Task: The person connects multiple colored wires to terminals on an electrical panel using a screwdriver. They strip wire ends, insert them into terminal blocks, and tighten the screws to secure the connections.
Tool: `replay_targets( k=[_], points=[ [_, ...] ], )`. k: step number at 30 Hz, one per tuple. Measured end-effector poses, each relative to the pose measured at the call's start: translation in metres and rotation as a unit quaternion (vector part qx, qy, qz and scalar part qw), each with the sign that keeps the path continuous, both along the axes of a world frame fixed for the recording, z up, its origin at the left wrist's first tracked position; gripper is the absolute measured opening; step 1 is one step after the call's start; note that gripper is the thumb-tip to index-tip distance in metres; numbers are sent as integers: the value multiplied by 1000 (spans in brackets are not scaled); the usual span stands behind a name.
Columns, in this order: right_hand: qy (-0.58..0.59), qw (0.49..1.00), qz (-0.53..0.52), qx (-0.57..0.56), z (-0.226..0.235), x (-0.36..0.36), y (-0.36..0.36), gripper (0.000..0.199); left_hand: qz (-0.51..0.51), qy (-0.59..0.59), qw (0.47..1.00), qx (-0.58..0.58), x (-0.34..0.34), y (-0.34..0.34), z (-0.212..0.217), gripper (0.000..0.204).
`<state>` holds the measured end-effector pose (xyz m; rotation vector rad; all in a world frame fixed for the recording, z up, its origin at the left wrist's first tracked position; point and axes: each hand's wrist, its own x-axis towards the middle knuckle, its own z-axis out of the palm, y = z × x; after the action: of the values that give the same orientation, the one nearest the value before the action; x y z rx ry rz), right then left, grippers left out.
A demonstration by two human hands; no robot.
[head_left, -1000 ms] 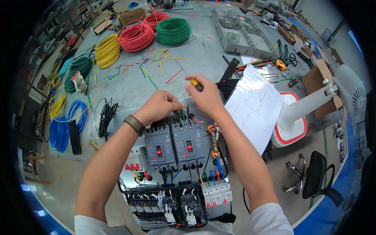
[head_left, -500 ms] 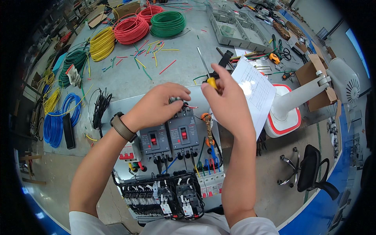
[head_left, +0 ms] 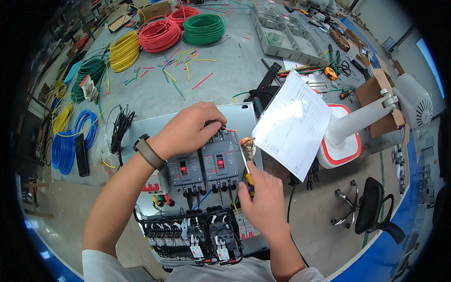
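Note:
My left hand (head_left: pixel 199 124) is closed at the top of the right-hand circuit breaker (head_left: pixel 220 162). A thin wire (head_left: pixel 229 129) with a red and whitish end sticks out from its pinched fingertips. A second grey breaker (head_left: pixel 184 170) with a red toggle stands beside it, under my wrist. My right hand (head_left: pixel 264 199) is wrapped round a screwdriver (head_left: pixel 250 179) with a yellow handle. The screwdriver's shaft points up and away, beside a copper-coloured braided strap with an orange end (head_left: pixel 247 141). The breakers are mounted on a grey metal panel (head_left: pixel 159 120); my right hand hides part of its lower right.
A written paper sheet (head_left: pixel 293 124) lies right of the panel, near a white lamp base (head_left: pixel 340 136). Wire coils, such as a green one (head_left: pixel 203 29), and cut wire scraps (head_left: pixel 188 61) lie on the table. Wired contactors (head_left: pixel 221 235) sit near my body.
My right hand has come down toward me, and the screwdriver now lies along the breaker's right side instead of pointing over the table. The left hand stays at the breaker top.

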<state>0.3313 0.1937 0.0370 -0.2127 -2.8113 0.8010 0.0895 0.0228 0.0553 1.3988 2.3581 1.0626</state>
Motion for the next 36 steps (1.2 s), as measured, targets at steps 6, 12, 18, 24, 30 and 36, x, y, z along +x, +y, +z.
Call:
replay_targets(
  k=[6,12,18,24,30,36],
  points=[
    [-18,1000,15,-2,-3,0,5,53,52,-115,992,8,-14,14,-4,24],
    [-72,996,38,-27,12,-5,13,49,90,-172,980,-35,-21,26,-9,26],
    [-115,988,100,-25,16,-1,17,59,78,-228,969,55,-22,14,-20,28],
    [-113,986,108,52,3,4,9,73,68,-223,972,26,-14,10,-7,26],
    [-83,989,122,31,0,1,17,72,18,-105,994,11,-13,8,-5,28],
    [-43,989,135,-40,33,3,33,61,18,-96,995,20,-11,6,-8,26]
  ],
)
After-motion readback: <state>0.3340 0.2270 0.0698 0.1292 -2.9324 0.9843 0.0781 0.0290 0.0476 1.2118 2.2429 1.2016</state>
